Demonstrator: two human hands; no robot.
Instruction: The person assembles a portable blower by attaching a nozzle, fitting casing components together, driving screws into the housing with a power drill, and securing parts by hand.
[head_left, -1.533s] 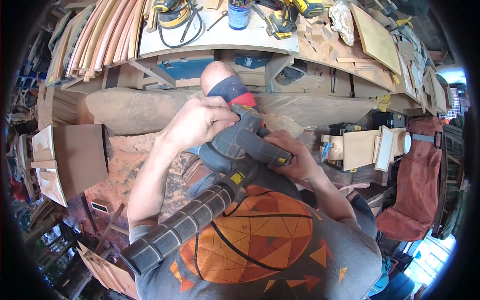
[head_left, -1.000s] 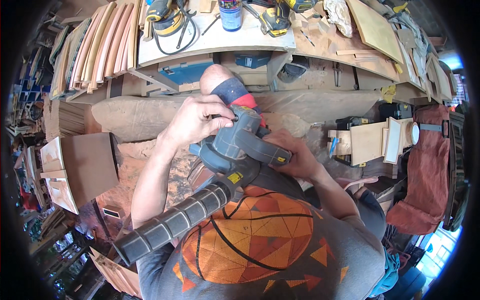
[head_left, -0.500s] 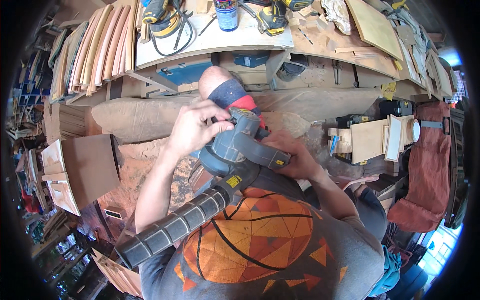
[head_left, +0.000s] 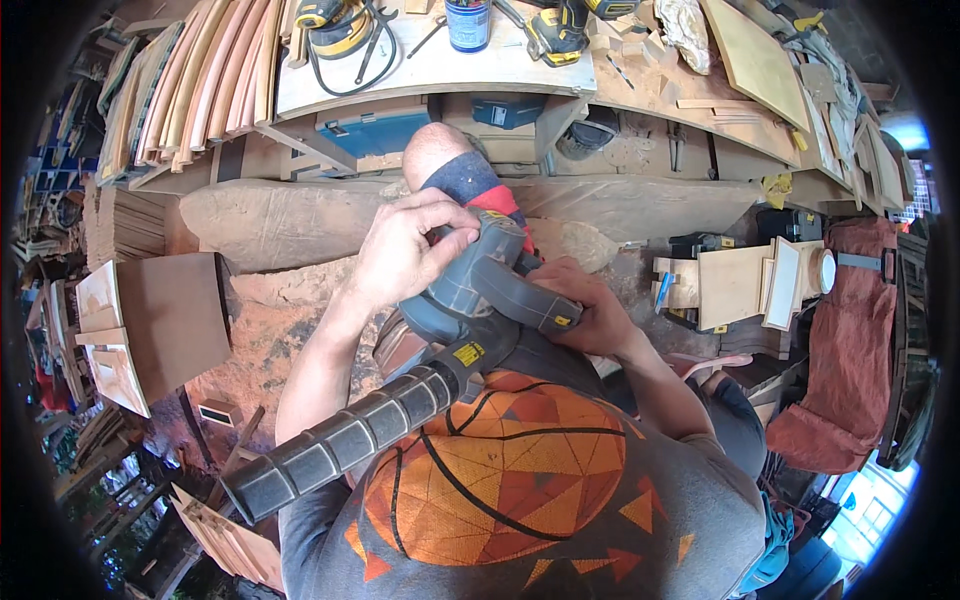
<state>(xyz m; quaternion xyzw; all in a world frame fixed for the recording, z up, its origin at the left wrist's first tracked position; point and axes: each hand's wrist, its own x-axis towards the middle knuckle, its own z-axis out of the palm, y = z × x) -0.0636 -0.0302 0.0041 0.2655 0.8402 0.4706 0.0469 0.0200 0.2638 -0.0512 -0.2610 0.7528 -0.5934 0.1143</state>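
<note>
Grey power tool (head_left: 465,285) sits aslant in front of your chest, between your two hands, its ribbed black tube (head_left: 345,437) slanting down to your left across the shirt (head_left: 500,460). Your left hand (head_left: 403,245) is half closed, thumb and bent fingers against the edge of the top housing (head_left: 499,235); whether they pinch some small part there cannot be told from this angle. Your right hand (head_left: 594,308) is curled nearly closed around the curved handle (head_left: 520,292), though some of its fingers are hidden. Judging by its bulk, the body should feel fairly heavy, and the long tube likely pulls the balance toward its end, so the curved handle seems your surest hold, with a palm under the body for support. The shell looks hard and stiff, sturdy rather than fragile, perhaps slippery if your fingers are dusty; the tube's raised ribs should give more bite, yet gripping only there would likely twist the load. Beyond your hands shows a bare knee (head_left: 433,147) beside dark blue and red cloth (head_left: 460,178), and past it the workbench (head_left: 500,75) bears a yellow-and-black sander (head_left: 337,38) and a blue can (head_left: 468,27)
</note>
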